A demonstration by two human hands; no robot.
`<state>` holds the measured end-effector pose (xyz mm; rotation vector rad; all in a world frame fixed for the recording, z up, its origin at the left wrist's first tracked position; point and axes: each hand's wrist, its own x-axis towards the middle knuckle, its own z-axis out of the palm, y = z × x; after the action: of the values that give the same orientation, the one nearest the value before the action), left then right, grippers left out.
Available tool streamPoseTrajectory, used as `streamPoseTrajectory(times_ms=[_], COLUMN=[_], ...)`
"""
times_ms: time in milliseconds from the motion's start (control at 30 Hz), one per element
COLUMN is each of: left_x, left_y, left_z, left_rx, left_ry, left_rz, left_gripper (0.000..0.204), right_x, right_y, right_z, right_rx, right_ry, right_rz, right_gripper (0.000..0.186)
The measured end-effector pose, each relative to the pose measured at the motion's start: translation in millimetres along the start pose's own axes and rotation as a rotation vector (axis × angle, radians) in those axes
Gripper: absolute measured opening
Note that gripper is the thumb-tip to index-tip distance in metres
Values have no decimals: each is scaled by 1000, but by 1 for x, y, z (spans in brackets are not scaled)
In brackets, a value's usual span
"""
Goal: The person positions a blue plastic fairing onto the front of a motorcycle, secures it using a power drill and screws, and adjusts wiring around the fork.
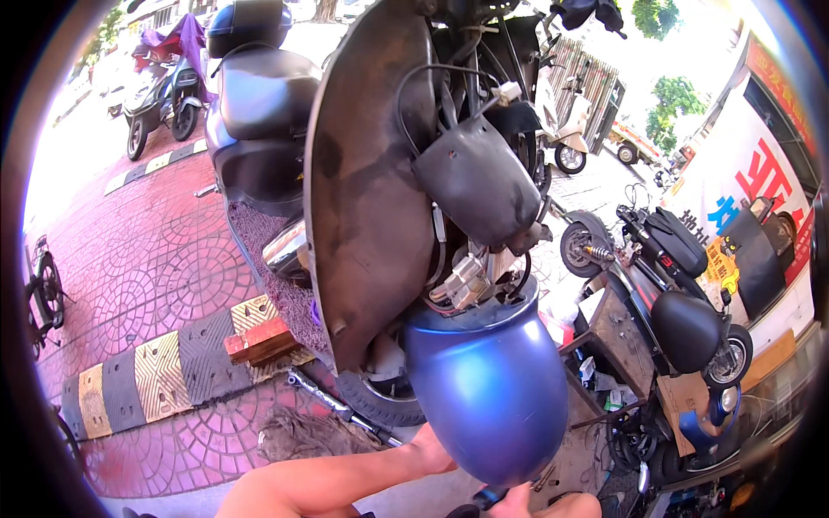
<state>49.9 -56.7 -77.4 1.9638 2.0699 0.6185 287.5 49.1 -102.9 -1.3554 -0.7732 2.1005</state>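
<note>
A glossy blue front mudguard [488, 388] hangs below the opened front of a scooter. My left hand [436, 449] reaches to its lower left side, with the fingers hidden behind it. Just under the mudguard's lower tip is my right hand [515, 501], its fingers closed around a small dark and blue thing [489, 497] that I cannot make out. Above, a bare brown inner panel [371, 173], a black cover [479, 181] and loose wiring with white connectors [466, 281] are exposed. Part of the front tyre [380, 397] shows behind the mudguard.
A shock absorber [345, 410] and a dirty rag [302, 434] lie on the ground at the left. A reddish block [259, 342] rests on the striped kerb ramp [164, 371]. Rightward stand a cluttered workbench [617, 341] and a black scooter [665, 293].
</note>
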Motion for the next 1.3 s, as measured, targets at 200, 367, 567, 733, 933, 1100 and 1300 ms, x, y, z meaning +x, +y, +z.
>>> streamPoseTrajectory(times_ms=[200, 367, 567, 733, 933, 1100, 1300], left_x=[14, 17, 22, 30, 20, -77, -83], left_y=[-18, -22, -22, -25, -35, -10, 88], left_z=[54, 41, 37, 31, 27, -10, -150], left_rx=[-1031, -1026, -764, -265, 109, 126, 111], left_ry=[231, 223, 127, 15, -77, -204, -560], left_rz=[-143, -80, -102, -97, -43, -77, -1107], left_gripper=[41, 42, 43, 44, 45, 46, 45], right_x=[22, 2, -21, 20, 86, 145, 213], right_y=[-121, -209, -220, -191, -247, -293, -409], right_z=[35, 78, 129, 100, 72, -8, -142], right_rx=[95, 48, 154, 85, 106, -116, -366], right_ry=[104, 53, -280, -258, -229, -43, 122], right_rz=[-230, -387, -446, -208, -261, -277, -264], right_gripper=[42, 51, 48, 43, 43, 40, 41])
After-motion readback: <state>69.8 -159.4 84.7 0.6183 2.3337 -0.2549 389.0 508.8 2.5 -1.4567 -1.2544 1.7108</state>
